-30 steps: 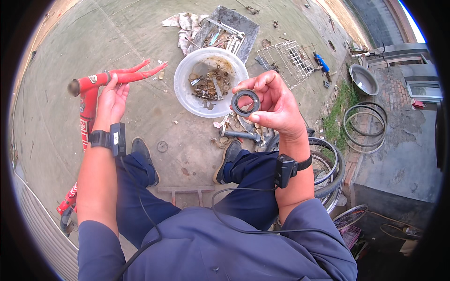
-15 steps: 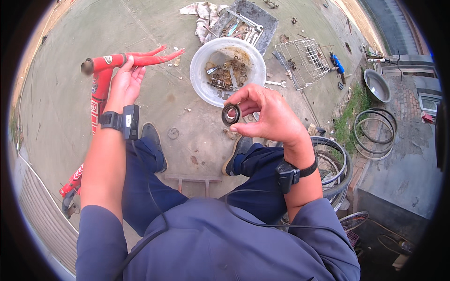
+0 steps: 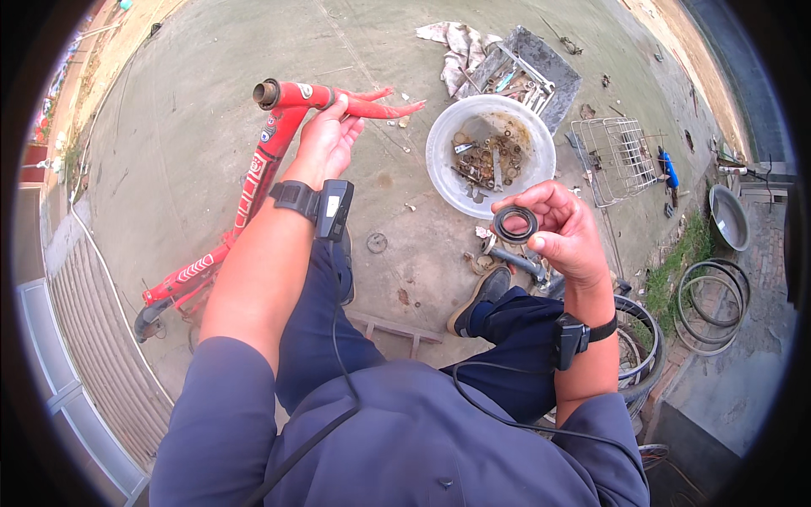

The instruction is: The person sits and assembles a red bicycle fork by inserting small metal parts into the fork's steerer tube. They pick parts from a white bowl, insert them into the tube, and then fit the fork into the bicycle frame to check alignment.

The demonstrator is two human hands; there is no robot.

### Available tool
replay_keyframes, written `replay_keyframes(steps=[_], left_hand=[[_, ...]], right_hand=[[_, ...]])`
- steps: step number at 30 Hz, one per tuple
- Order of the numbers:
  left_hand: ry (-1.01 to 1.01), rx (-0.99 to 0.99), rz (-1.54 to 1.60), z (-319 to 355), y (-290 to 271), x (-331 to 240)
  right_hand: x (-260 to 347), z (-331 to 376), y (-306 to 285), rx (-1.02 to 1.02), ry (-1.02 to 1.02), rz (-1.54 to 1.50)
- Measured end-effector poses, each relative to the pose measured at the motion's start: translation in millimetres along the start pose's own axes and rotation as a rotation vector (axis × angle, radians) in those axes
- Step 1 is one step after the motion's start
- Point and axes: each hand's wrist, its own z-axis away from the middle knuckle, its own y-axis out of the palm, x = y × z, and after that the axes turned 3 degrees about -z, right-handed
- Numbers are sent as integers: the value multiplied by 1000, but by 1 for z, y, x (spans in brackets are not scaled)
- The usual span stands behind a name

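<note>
A red bicycle frame (image 3: 263,165) with a forked end (image 3: 384,111) stands at my left, the open end of its head tube tilted left. My left hand (image 3: 329,142) is closed round the red tube just behind the fork; the undersides of the fingers are partly hidden. Between thumb and fingertips, my right hand (image 3: 573,235) pinches a dark ring-shaped bearing (image 3: 498,228), its round opening turned toward me. The bearing is held in the air at the near right rim of a whitish plastic basin (image 3: 441,173), which contains small greasy metal parts (image 3: 490,160).
Beyond the basin lie a grey tray (image 3: 564,83) of tools and a stained cloth (image 3: 456,46). To the right are a wire basket (image 3: 621,160), a blue pump-like tube (image 3: 667,169), a grey bowl (image 3: 728,218) and wheel rims (image 3: 714,304). A metal part (image 3: 515,260) lies by my right shoe.
My view has swung left, so the scene sits farther right. The bearing has turned to show its face more fully, and the frame's tube end is tipped more toward me.
</note>
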Motion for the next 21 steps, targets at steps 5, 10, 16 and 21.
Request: replay_keyframes(steps=[5,10,16,21], left_hand=[[-4,6,13,3,3,0],[-21,14,-5,8,5,-3],[-6,64,0,18,9,-5],[-8,195,16,11,4,-2]], right_hand=[[-7,-10,4,8,-22,-14],[-8,-22,21,25,28,39],[-13,-56,67,-28,124,372],[-8,-107,106,87,-215,231]])
